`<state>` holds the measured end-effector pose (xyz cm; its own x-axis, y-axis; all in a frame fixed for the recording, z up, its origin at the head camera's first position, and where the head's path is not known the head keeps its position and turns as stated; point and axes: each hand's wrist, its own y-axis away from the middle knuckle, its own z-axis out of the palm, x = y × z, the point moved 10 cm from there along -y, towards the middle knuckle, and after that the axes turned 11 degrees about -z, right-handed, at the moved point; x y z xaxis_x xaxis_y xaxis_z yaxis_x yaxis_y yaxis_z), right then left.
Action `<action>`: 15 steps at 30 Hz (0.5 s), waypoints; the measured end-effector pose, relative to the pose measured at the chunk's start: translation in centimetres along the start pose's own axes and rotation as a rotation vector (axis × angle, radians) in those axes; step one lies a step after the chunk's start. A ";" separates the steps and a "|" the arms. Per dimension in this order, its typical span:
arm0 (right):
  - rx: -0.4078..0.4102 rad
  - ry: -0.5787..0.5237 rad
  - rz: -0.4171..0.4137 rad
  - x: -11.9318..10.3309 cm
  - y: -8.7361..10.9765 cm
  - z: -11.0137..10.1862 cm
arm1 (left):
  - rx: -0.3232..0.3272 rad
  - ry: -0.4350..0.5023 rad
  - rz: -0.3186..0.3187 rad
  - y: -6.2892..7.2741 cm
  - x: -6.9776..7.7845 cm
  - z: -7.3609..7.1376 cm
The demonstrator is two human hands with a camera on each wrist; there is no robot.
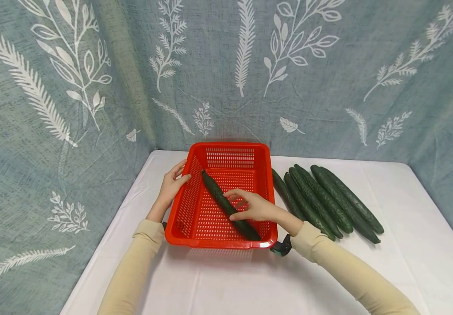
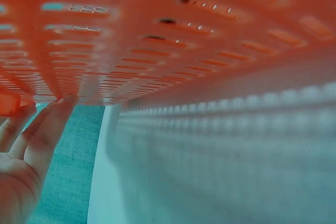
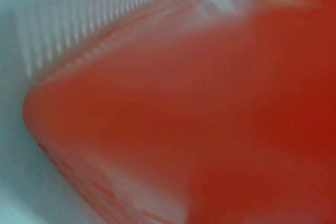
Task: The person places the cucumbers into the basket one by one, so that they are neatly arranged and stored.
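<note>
One cucumber [image 1: 224, 204] is contained in the red basket [image 1: 210, 243]; several other cucumbers [image 1: 322, 197] are left on the bench [image 1: 218, 280] at three o'clock. The basket's nine-o'clock rim is gripped by the left hand [image 1: 171, 186]; the right hand's [image 1: 255, 207] fingers are spread loosely over that cucumber, perhaps touching. Its outer wall [image 2: 121, 40] is shown closely only by the left wrist view.

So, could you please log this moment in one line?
left fingers: gripping red plastic basket; right fingers: over cucumber inside; other cucumbers: on tablecloth
</note>
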<state>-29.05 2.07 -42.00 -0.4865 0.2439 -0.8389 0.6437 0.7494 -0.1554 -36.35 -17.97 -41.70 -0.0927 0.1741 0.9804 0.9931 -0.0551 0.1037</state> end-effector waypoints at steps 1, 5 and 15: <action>-0.002 -0.003 -0.018 -0.2 0.0 -0.1 | 0.002 0.001 0.002 0.0 0.1 0.0; -0.010 -0.008 -0.086 -0.7 0.3 -0.4 | 0.010 0.005 0.006 0.0 0.1 0.0; -0.029 0.019 -0.205 -1.7 1.4 -1.9 | 0.012 0.040 -0.007 -0.2 -0.4 -0.3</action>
<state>-28.43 3.85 -39.79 -0.6166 0.0963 -0.7813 0.5131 0.8019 -0.3061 -36.52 -18.28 -42.05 -0.1018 0.1349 0.9856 0.9932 -0.0425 0.1084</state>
